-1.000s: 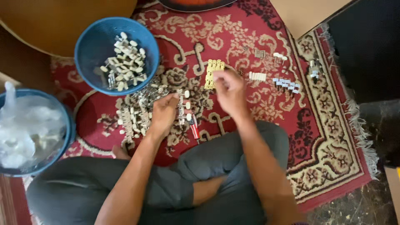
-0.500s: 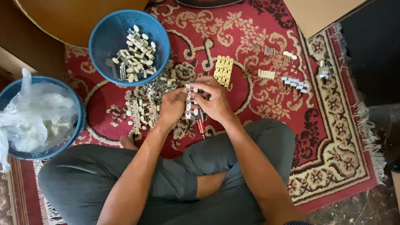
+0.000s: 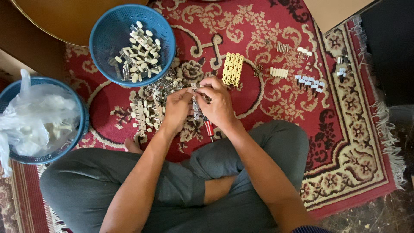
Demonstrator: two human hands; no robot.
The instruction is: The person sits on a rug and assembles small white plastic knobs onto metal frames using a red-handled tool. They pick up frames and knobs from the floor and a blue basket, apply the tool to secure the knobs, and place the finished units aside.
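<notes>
You're cross-legged on a red patterned rug (image 3: 276, 26), dark floor at 3 o'clock. Both hands at centre: left hand (image 3: 177, 108) and right hand (image 3: 220, 103) pinch one small metal-and-white part (image 3: 196, 102) between them. Two blue baskets (image 3: 108, 39) at 10 and 9 o'clock. One yellow strip block (image 3: 233, 69) at 12. Loose parts pile (image 3: 148, 110) just left.
</notes>
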